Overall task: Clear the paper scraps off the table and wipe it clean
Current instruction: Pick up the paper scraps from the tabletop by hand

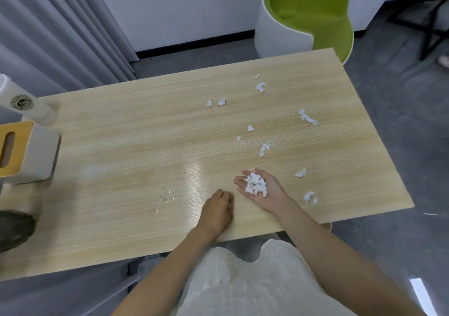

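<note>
Nearest to me, a white garment (243, 281) covers my lap, and both forearms reach over the near edge of the counter (121, 133), a pale wood-grain top.

Left hand (217, 208): knuckles up, fingers curled under and resting on the counter. Whether they pinch anything I cannot tell; the fingertips are hidden.

Right hand (263, 190): just beside the left, palm up, fingers relaxed and slightly cupped. It carries a heap of scraps (255, 185), white crumpled paper lying in the palm.

Loose scraps remain on the right half of the counter. Closest is a curled scrap (310, 197) near the right front corner, then a small scrap (300, 172) just beyond it. Past my right hand lies a long scrap (264, 149), with a tiny bit (240, 140) and a rounded bit (250, 128) behind it. A strung-out scrap (308, 117) sits near the right edge. Farther off are a pair of scraps (216, 102) side by side and, farthest, a cluster (260, 86) near the far edge. Faint specks (164, 197) lie left of my left hand.

At the left edge stand a tissue box (29, 150) with a wooden lid and, behind it, a white cup (24, 103) bearing a round logo.

Beyond the counter: a green and white chair (308, 16) on the grey floor and a grey curtain (60, 29) at the left
</note>
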Motion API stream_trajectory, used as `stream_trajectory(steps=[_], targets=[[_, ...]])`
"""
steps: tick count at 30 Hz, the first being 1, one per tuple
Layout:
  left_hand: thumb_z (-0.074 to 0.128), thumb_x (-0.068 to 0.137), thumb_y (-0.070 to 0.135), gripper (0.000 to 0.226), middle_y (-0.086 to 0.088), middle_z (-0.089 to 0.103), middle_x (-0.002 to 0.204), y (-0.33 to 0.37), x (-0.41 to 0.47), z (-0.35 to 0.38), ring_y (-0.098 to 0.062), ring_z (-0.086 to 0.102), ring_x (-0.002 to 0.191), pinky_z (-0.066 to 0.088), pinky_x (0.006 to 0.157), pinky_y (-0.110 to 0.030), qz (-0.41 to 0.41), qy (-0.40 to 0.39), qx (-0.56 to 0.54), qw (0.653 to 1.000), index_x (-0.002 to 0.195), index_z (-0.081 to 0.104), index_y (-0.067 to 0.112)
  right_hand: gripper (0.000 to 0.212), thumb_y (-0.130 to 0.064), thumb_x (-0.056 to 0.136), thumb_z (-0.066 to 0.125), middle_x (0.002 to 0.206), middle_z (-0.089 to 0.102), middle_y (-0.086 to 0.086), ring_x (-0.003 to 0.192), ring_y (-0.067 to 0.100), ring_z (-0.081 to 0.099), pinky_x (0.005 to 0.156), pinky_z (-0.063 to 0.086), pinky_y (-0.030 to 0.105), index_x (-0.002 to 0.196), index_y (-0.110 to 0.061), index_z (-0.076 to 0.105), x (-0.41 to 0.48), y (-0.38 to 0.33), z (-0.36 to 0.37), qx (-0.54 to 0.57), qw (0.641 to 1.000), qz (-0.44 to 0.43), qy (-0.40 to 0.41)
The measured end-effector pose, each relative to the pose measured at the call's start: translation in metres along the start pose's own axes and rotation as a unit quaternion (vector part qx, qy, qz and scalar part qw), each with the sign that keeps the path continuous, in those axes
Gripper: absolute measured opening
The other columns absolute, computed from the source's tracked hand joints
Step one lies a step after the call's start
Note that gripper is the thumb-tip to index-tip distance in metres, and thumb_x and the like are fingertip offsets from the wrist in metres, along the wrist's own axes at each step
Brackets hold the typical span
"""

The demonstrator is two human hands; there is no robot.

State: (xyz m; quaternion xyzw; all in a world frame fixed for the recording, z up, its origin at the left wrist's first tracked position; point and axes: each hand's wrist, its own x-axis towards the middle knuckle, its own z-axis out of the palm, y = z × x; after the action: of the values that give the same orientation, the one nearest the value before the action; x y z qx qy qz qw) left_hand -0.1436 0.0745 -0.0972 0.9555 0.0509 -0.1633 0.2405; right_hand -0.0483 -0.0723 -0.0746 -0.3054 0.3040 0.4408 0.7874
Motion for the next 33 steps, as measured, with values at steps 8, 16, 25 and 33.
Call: stream_trajectory(steps=[8, 16, 25, 33], targets=[[0.052, 0.088, 0.007, 0.009, 0.002, 0.054, 0.086, -0.002, 0.022, -0.022, -0.016, 0.051, 0.076, 0.040, 0.067, -0.027, -0.018, 0.081, -0.125, 0.989, 0.083, 0.056, 0.013, 0.037, -0.027, 0.100, 0.038, 0.089, 0.071, 0.022, 0.094, 0.035, 0.063, 0.064, 0.060, 0.041, 0.102, 0.003, 0.058, -0.021, 0.003, -0.021, 0.084, 0.993, -0.059, 0.064], [0.042, 0.091, 0.007, 0.019, -0.005, 0.059, 0.100, 0.068, 0.080, -0.013, -0.024, 0.057, 0.088, 0.039, 0.067, -0.032, -0.014, 0.030, -0.082, 0.996, 0.105, 0.053, 0.010, 0.033, -0.028, 0.099, 0.040, 0.073, 0.067, 0.012, 0.060, 0.020, 0.069, 0.049, 0.053, 0.021, 0.088, -0.003, 0.058, -0.040, 0.011, -0.037, 0.153, 0.963, -0.140, 0.169], [0.047, 0.091, 0.012, 0.010, -0.003, 0.050, 0.104, 0.050, 0.078, -0.004, -0.014, 0.047, 0.081, 0.037, 0.063, -0.026, -0.094, 0.071, -0.112, 0.987, 0.093, 0.057, 0.010, 0.034, -0.027, 0.101, 0.037, 0.079, 0.061, 0.015, 0.051, 0.019, 0.066, 0.046, 0.050, 0.019, 0.085, -0.002, 0.055, -0.056, 0.016, -0.045, 0.191, 0.954, -0.156, 0.168], [0.061, 0.087, 0.019, 0.004, 0.004, 0.064, 0.085, 0.134, 0.037, -0.006, -0.012, 0.058, 0.080, 0.049, 0.072, -0.030, 0.140, -0.016, -0.232, 0.963, 0.091, 0.060, 0.021, 0.025, -0.026, 0.096, 0.048, 0.084, 0.066, 0.009, 0.081, 0.019, 0.064, 0.076, 0.048, 0.030, 0.091, -0.008, 0.064, -0.061, -0.004, -0.057, 0.139, 0.967, -0.141, 0.161]])
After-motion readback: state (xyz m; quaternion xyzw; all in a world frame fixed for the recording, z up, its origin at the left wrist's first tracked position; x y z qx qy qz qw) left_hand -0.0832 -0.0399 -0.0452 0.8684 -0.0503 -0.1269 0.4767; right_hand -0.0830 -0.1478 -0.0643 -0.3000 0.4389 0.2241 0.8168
